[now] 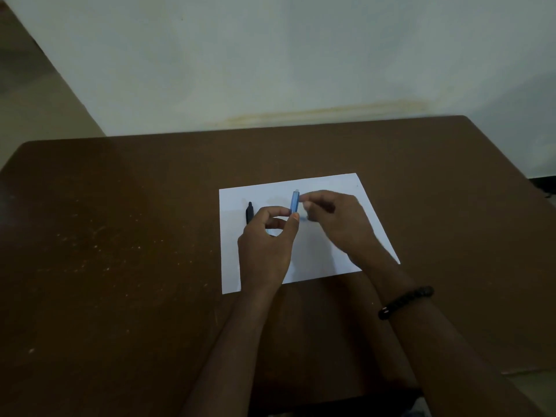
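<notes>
Head view: left hand (pixel 267 236), grip clamped on blue pen (pixel 294 203), holds it upright over paper (pixel 331 185), likely steadying for uncapping. Right hand (pixel 334 218) curls at pen's top; blurred, can't tell its grip. Black pen (pixel 249 212) parked on paper; surface (pixel 120 236) beneath.

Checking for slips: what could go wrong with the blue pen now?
The left hand pinches the blue pen only at its lower end, so it might slip onto the paper. The blurred right hand is at its top; a tug could fling it toward the black pen.
</notes>
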